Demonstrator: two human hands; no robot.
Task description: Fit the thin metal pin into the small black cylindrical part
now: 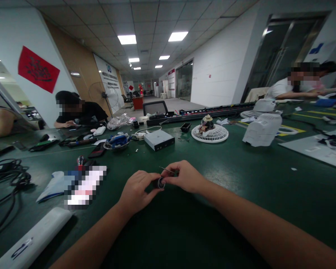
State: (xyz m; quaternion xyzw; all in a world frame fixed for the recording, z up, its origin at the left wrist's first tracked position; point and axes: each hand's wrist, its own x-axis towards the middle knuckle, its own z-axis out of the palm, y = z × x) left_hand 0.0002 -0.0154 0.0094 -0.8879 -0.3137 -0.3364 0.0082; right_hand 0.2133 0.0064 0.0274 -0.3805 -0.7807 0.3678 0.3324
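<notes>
Both my hands meet over the green table, just in front of me. My left hand pinches a small dark round part with a metal ring between thumb and fingers. My right hand is closed on the same part from the right, and a thin metal pin or wire sticks out leftward above its fingers. What the part is, I cannot make out.
A grey optical drive, a bowl of small parts, a white fan grille with a motor and a white fan housing lie beyond. Black cables at left, a white casing near left. Other people sit at left and right.
</notes>
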